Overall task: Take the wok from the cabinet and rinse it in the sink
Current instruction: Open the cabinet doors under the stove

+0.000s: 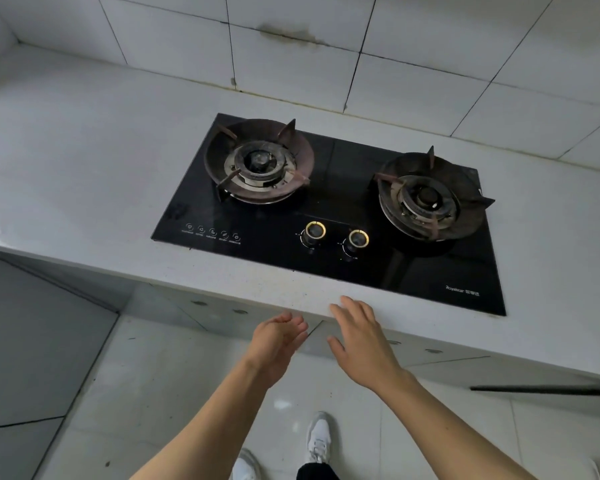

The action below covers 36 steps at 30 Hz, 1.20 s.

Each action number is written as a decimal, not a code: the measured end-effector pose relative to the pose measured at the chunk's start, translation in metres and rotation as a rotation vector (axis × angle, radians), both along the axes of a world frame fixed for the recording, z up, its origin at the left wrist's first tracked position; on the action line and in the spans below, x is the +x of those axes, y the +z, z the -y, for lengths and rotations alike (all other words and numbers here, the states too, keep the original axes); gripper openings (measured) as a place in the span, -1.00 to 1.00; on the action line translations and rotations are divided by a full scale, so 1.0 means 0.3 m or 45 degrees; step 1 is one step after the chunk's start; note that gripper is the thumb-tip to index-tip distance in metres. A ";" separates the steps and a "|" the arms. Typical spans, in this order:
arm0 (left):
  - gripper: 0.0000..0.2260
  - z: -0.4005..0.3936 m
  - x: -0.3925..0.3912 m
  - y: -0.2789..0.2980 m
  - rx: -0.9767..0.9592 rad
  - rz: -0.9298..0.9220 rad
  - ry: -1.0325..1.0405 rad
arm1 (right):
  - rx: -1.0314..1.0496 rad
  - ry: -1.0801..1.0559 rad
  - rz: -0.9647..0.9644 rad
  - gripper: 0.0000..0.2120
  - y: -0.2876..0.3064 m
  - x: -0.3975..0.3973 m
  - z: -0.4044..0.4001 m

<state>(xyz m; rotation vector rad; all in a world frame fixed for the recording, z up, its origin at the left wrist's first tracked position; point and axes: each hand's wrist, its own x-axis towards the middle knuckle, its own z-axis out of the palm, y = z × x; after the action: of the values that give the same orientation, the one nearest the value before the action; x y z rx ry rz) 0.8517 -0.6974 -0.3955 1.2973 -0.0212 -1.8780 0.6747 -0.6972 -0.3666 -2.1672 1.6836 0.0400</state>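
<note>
No wok and no sink show in the head view. Both my hands are held out in front of the white counter's front edge [222, 289], below the black gas hob. My left hand [278, 344] has its palm turned inward with relaxed fingers and holds nothing. My right hand [361, 341] is spread flat, palm down, its fingertips over the counter's edge; it holds nothing. The cabinet doors [194, 317] lie under the counter, seen at a steep angle and partly hidden by the overhang.
A black glass gas hob [326, 220] with two burners and two knobs sits in the counter. White tiled wall rises behind. A dark thin bar [548, 389] sticks out at the right under the counter. Light floor tiles and my white shoes [317, 438] are below.
</note>
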 end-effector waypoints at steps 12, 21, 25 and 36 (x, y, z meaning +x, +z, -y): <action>-0.67 0.038 -0.052 -0.050 0.063 -0.016 0.227 | -0.032 -0.004 -0.022 -0.42 -0.016 0.005 -0.012; -0.45 0.013 -0.061 -0.064 0.058 -0.155 0.313 | -0.078 0.010 -0.058 -0.41 -0.038 -0.001 -0.016; -0.52 -0.002 -0.052 -0.087 0.065 -0.070 0.232 | -0.092 0.005 -0.057 -0.41 -0.050 -0.001 -0.019; -0.78 -0.183 -0.001 -0.131 0.214 0.474 0.064 | -0.071 -0.019 -0.052 -0.34 -0.060 0.030 -0.065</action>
<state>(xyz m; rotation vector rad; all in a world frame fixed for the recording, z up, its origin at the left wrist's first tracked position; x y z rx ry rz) 0.8515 -0.6426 -0.4349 1.7331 -0.0252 -1.6001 0.6838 -0.6777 -0.3848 -2.2085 1.7428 0.0334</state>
